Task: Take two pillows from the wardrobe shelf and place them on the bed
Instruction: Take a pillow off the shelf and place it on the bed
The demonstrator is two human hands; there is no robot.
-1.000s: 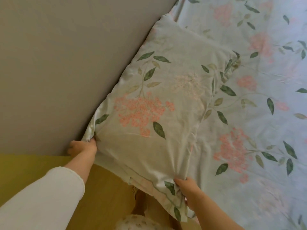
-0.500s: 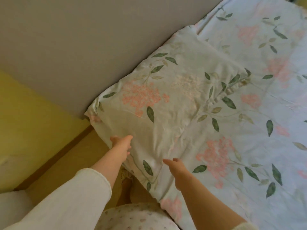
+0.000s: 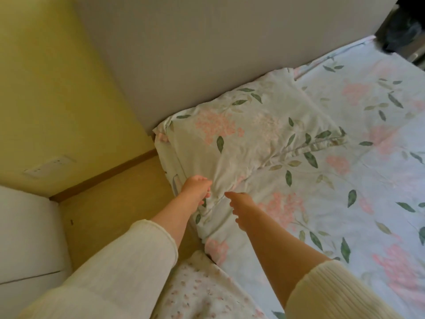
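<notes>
Left hand [image 3: 196,188] sits loosely curled at the floral pillow's [image 3: 243,137] near edge, gripping nothing. Right hand [image 3: 242,209] hovers just beside it, fingers spread and relaxed. Pillow lies flat on the bed [image 3: 349,203], against the grey headboard [image 3: 207,54].

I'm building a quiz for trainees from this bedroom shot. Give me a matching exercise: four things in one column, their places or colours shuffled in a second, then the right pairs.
Column one
1. floral pillow
2. socket plate
3. left hand
4. headboard panel

Column two
A. on the yellow wall
B. plain grey
C. lying at the head of the bed
D. at the pillow's near edge

Pairs: 1-C, 2-A, 3-D, 4-B
</notes>
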